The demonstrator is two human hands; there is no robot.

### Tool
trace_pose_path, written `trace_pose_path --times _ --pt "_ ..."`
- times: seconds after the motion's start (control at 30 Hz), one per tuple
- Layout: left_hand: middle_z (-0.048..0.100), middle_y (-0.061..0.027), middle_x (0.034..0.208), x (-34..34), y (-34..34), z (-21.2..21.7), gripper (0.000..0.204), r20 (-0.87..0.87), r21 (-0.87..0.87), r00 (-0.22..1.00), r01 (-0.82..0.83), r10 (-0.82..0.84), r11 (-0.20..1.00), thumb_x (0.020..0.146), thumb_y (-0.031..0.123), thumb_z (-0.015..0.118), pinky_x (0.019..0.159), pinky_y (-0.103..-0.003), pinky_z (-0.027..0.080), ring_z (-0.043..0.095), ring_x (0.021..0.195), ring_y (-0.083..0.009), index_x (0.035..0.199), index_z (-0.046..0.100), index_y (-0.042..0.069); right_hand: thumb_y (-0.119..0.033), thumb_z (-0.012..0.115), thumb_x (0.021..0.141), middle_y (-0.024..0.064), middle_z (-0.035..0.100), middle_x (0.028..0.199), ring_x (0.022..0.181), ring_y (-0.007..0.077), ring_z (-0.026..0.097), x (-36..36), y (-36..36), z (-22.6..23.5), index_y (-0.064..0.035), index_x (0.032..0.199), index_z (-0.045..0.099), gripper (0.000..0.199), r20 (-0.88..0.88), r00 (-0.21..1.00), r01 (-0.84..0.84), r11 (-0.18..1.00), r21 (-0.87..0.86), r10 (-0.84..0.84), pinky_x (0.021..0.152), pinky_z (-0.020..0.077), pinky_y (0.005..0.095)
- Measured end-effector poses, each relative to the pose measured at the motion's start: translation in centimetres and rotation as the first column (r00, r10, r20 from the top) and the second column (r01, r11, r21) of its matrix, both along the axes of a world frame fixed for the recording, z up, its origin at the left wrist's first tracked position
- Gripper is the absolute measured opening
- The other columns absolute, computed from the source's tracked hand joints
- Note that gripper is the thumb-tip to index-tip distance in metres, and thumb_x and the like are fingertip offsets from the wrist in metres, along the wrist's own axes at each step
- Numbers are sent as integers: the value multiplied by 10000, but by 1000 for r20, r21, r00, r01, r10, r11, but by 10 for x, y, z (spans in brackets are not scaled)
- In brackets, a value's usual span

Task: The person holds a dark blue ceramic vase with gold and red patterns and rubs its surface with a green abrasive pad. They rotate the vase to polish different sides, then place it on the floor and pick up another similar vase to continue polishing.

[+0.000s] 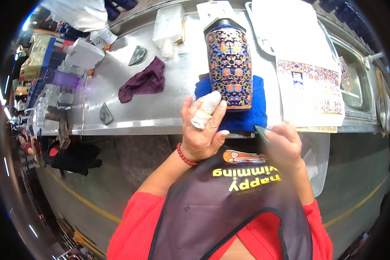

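Observation:
A tall dark blue vase (230,69) with a dense gold, orange and blue flower pattern lies on its side on a folded blue towel (259,102), its neck pointing away from me. My left hand (202,132) is beside the vase's near left end, fingers apart. White wrapping with a yellowish band (207,110) covers one or more of its fingers; whether the fingertips touch the vase I cannot tell. My right hand (286,141), smeared by motion, is closed on a thin green scraper (261,132) in front of the towel's near right corner.
On the metal table (169,108) lie a maroon cloth (144,81) and two more green scrapers, one far (138,55) and one near the front edge (105,113). A clear plastic container (168,26) stands behind. Printed pattern sheets (310,95) lie at right, beside a sink (355,82).

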State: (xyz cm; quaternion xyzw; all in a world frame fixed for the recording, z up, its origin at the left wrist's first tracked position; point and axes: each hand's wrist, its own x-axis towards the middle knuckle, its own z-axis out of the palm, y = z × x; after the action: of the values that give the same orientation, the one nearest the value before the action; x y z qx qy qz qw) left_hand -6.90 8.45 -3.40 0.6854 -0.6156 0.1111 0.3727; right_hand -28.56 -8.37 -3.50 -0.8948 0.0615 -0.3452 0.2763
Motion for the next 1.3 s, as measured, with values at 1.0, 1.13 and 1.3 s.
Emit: trace_pose_path --times 1.0,1.13,1.3 --pt "684 33 1209 2 -13 0 360 272 -148 962 54 -12 988 872 231 694 1183 -543 273 551 1196 -220 1229 735 256 -35 778 762 97 645 863 757 288 603 75 -48 82 -25 1024 692 276 -153 981 -127 991 -40 119 712 464 384" --pt "683 49 1202 3 -15 1 360 272 -168 962 58 -10 984 863 202 688 1154 -532 309 548 1171 -217 1214 742 262 -87 756 814 88 633 864 840 294 614 138 -72 116 -70 1021 686 219 -312 871 -431 895 -117 379 756 489 393" --pt "717 19 1173 16 -17 13 308 200 -160 973 147 -113 976 944 284 626 1154 -517 295 561 1134 -231 1219 743 210 -149 739 884 107 671 849 761 242 646 167 -100 123 -31 1031 693 195 -98 995 -10 980 -198 -9 727 516 346"
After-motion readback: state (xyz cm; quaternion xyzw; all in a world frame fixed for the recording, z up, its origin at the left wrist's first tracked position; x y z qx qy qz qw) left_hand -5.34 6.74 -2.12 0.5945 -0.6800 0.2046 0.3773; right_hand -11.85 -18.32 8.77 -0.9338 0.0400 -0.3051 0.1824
